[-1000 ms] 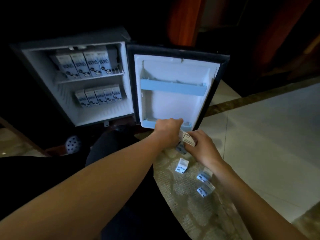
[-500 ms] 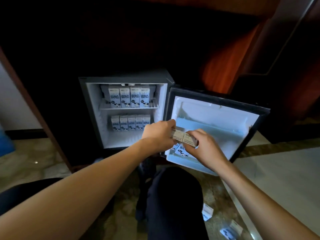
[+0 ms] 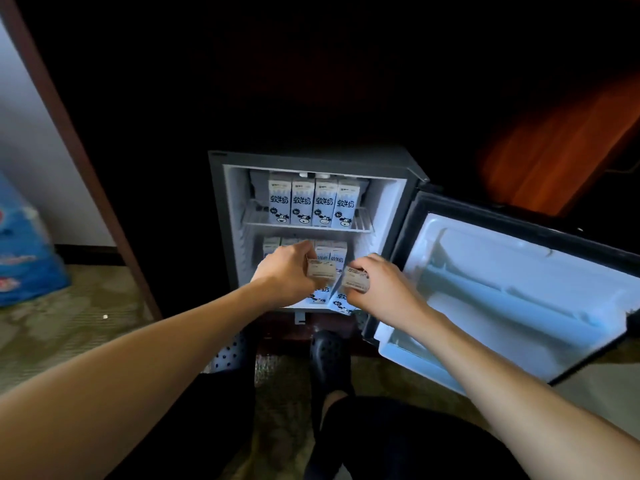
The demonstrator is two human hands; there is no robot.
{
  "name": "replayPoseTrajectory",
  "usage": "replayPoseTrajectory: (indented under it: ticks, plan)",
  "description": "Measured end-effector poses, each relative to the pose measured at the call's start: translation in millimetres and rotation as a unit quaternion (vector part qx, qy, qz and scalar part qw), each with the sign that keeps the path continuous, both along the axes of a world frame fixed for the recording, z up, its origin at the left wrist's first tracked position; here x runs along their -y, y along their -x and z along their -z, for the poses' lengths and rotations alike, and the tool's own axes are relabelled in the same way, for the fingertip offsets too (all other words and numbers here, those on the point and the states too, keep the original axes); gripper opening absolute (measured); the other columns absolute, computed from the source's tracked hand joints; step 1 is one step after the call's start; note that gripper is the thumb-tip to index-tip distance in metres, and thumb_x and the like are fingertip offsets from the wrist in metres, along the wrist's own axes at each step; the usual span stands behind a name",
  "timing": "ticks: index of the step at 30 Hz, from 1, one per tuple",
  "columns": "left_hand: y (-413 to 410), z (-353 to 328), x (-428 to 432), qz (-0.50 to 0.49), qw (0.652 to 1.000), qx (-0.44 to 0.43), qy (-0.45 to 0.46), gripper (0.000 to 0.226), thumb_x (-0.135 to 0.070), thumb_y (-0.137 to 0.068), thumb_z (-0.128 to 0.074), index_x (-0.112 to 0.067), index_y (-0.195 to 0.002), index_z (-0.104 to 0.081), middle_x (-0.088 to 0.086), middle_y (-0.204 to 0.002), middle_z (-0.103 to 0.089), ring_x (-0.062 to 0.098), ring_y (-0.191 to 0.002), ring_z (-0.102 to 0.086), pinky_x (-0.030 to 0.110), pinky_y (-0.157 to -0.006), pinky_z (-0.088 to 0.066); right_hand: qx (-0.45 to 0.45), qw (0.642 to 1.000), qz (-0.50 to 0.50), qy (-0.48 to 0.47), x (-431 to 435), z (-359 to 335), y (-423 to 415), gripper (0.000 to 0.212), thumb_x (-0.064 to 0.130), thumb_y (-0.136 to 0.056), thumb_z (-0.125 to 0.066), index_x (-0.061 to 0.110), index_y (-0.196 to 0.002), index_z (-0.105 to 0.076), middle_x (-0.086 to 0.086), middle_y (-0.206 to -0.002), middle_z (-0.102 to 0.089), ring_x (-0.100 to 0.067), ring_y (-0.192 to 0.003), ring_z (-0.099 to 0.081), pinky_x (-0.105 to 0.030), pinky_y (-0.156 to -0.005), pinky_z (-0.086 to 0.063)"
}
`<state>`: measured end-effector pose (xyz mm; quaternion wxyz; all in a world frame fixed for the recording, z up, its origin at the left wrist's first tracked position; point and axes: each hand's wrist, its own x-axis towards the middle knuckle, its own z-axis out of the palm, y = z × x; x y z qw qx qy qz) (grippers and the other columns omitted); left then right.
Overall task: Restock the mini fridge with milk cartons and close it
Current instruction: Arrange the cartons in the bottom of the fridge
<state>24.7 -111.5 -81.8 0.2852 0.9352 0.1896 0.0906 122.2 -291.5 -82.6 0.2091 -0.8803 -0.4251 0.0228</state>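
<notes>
The left hand [image 3: 284, 275] curls its fingers round the left carton [image 3: 320, 270], and the right hand [image 3: 381, 285] grips the right carton [image 3: 355, 280] the same way. Both are boxy printed cardboard, held at the fridge's [image 3: 221, 237] lower opening before a standing row [image 3: 332, 251]. Four more [image 3: 311, 202] stand on the fridge's wire shelf [image 3: 256, 220]. Its smooth white plastic door [image 3: 519, 271] hangs open rightward. Half a second ago both cartons touched before the door; now they are apart.
</notes>
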Motion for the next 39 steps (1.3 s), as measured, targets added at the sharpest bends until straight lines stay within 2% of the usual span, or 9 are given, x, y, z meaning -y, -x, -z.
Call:
replayPoseTrajectory:
  ticks: [3, 7, 13, 16, 19, 26, 30, 35, 39]
  plan:
    - [-11, 22, -31, -0.019, 0.999, -0.024, 0.031, 0.035, -0.04, -0.079, -0.081, -0.026, -0.098, -0.055, -0.013, -0.083, -0.063, 0.007, -0.073, -0.06, 0.026, -0.059, -0.048, -0.025, 1.0, -0.008, 0.015, -30, 22, -19, 0.05, 0.039, -0.086, -0.072, 0.018, -0.13, -0.058, 0.006, -0.12, -0.054, -0.007, -0.097, -0.053, -0.023, -0.081, -0.043]
    - [-36, 63, -67, -0.047, 0.997, -0.035, 0.051, 0.038, -0.038, -0.079, -0.082, -0.021, -0.099, -0.054, -0.005, -0.088, -0.066, 0.013, -0.074, -0.061, 0.028, -0.058, -0.047, -0.017, 0.999, -0.021, 0.024, -76, 63, -43, 0.044, 0.03, -0.091, -0.065, 0.013, -0.131, -0.056, -0.001, -0.123, -0.053, -0.018, -0.108, -0.056, -0.03, -0.088, -0.047]
    - [-67, 123, -104, -0.085, 0.994, -0.066, 0.025, 0.03, -0.022, -0.08, -0.071, -0.027, -0.103, -0.052, -0.001, -0.101, -0.068, 0.024, -0.084, -0.066, 0.036, -0.068, -0.057, 0.006, 0.999, -0.036, 0.027, -134, 128, -71, 0.037, 0.026, -0.099, -0.058, 0.012, -0.133, -0.052, -0.003, -0.127, -0.052, -0.02, -0.116, -0.052, -0.03, -0.091, -0.043]
    - [-78, 139, -121, -0.092, 0.993, -0.073, -0.006, 0.034, -0.019, -0.085, -0.064, -0.02, -0.116, -0.05, 0.005, -0.108, -0.066, 0.029, -0.087, -0.065, 0.035, -0.069, -0.052, 0.001, 0.999, -0.019, 0.026, -157, 150, -87, 0.037, 0.023, -0.099, -0.059, 0.011, -0.134, -0.052, -0.004, -0.13, -0.053, -0.022, -0.121, -0.051, -0.036, -0.096, -0.046]
    - [-85, 152, -130, -0.083, 0.993, -0.074, -0.046, 0.042, -0.013, -0.088, -0.061, -0.013, -0.127, -0.045, 0.011, -0.12, -0.061, 0.035, -0.098, -0.064, 0.04, -0.076, -0.051, -0.004, 0.999, -0.005, 0.037, -174, 168, -98, 0.044, 0.01, -0.096, -0.06, 0.012, -0.139, -0.049, -0.005, -0.137, -0.048, -0.025, -0.127, -0.046, -0.041, -0.1, -0.047]
    - [-99, 180, -137, -0.094, 0.993, -0.037, -0.065, 0.041, -0.005, -0.089, -0.059, -0.011, -0.126, -0.044, 0.012, -0.128, -0.051, 0.038, -0.095, -0.063, 0.046, -0.076, -0.053, 0.067, 0.997, 0.003, 0.033, -204, 192, -103, 0.054, -0.001, -0.09, -0.06, 0.015, -0.14, -0.05, -0.005, -0.137, -0.043, -0.025, -0.128, -0.041, -0.04, -0.081, -0.054]
    - [-110, 191, -140, -0.118, 0.991, -0.014, -0.065, 0.048, 0.0, -0.088, -0.056, -0.015, -0.132, -0.045, 0.01, -0.135, -0.044, 0.038, -0.094, -0.064, 0.042, -0.069, -0.05, 0.043, 0.999, 0.025, -0.012, -217, 201, -106, 0.043, 0.004, -0.092, -0.062, 0.012, -0.135, -0.055, -0.008, -0.133, -0.045, -0.027, -0.128, -0.04, -0.041, -0.08, -0.056]
    - [-121, 197, -139, -0.169, 0.985, 0.006, -0.04, 0.05, 0.002, -0.088, -0.053, -0.017, -0.134, -0.046, 0.01, -0.138, -0.044, 0.037, -0.103, -0.063, 0.037, -0.067, -0.043, 0.043, 0.997, 0.053, -0.025, -227, 206, -108, 0.049, -0.006, -0.087, -0.061, 0.01, -0.133, -0.055, -0.009, -0.135, -0.04, -0.028, -0.131, -0.03, -0.041, -0.074, -0.058]
    - [-126, 204, -141, -0.179, 0.982, 0.007, -0.057, 0.052, 0.006, -0.088, -0.049, -0.014, -0.135, -0.044, 0.012, -0.139, -0.042, 0.039, -0.101, -0.064, 0.039, -0.065, -0.047, 0.039, 0.997, 0.061, -0.032, -231, 210, -110, 0.052, -0.007, -0.087, -0.059, 0.012, -0.135, -0.054, -0.009, -0.133, -0.038, -0.028, -0.128, -0.031, -0.04, -0.074, -0.055]
